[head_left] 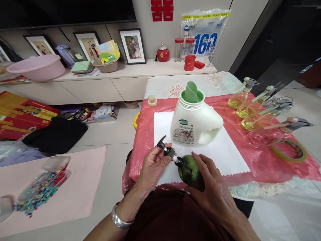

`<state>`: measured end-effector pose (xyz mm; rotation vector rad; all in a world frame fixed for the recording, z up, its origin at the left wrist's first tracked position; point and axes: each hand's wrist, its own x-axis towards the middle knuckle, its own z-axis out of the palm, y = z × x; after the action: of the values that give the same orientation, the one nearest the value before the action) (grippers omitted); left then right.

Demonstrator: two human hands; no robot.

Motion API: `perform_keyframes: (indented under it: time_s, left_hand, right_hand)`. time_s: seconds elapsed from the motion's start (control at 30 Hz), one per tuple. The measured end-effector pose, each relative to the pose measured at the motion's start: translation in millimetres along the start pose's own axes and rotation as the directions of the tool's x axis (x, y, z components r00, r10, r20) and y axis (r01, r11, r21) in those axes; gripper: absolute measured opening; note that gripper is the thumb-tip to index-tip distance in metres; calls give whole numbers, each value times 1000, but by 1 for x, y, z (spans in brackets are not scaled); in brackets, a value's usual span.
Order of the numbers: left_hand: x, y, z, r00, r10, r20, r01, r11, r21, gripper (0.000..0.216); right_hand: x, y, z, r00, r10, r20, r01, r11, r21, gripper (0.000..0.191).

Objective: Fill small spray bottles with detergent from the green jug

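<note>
My left hand [152, 164] pinches a black pump head [169, 152] at its collar, just over the neck of a dark green bottle [192, 172]. The pump's pale tube shows between the collar and the black neck of the bottle. Fingers of my right hand [213, 184] wrap round the bottle's body, which tilts toward the left. Behind both hands stands a large white detergent jug [195, 124], uncapped, with a green spout [191, 92] in its mouth. A white cloth [233, 155] lies under the jug.
Several trigger spray bottles [248, 122] and a roll of tape [289, 150] are on the red-covered table's right side. A small cap [152, 100] sits at the back left. A pink mat [82, 187] with scattered beads [40, 190] lies to the left.
</note>
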<state>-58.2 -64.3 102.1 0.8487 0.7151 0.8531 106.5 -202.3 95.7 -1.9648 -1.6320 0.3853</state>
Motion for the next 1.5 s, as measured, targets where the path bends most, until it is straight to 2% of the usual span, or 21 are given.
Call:
perform_keyframes:
  time_s: [0.3, 0.47, 0.73, 1.03, 1.13, 1.23, 1.5]
  left_hand:
    - [-6, -15, 0, 996, -80, 45, 76, 993, 90, 44]
    - [-8, -16, 3, 992, -114, 58, 112, 993, 43, 46]
    - [-6, -16, 5, 995, -93, -33, 94, 995, 34, 45]
    - [-6, -9, 9, 993, -95, 76, 99, 994, -43, 46]
    - [-6, -13, 10, 997, -73, 21, 75, 996, -57, 47]
    - [-4, -14, 9, 995, -101, -18, 99, 992, -79, 45]
    - [-3, -5, 7, 990, -100, 97, 108, 990, -85, 40]
  right_hand:
    - [-1, -4, -2, 1000, 17, 15, -18, 997, 81, 95]
    - [-3, -2, 0, 1000, 23, 12, -25, 994, 105, 91]
    - [-3, -2, 5, 1000, 22, 0, -22, 991, 134, 88]
    - [-2, 0, 10, 999, 44, -15, -40, 983, 181, 86]
    - [-2, -2, 10, 999, 24, -23, -20, 984, 178, 87]
    - [-2, -3, 11, 999, 15, -30, -10, 985, 174, 88]
    - [-4, 1, 11, 999, 46, 29, -52, 967, 250, 89]
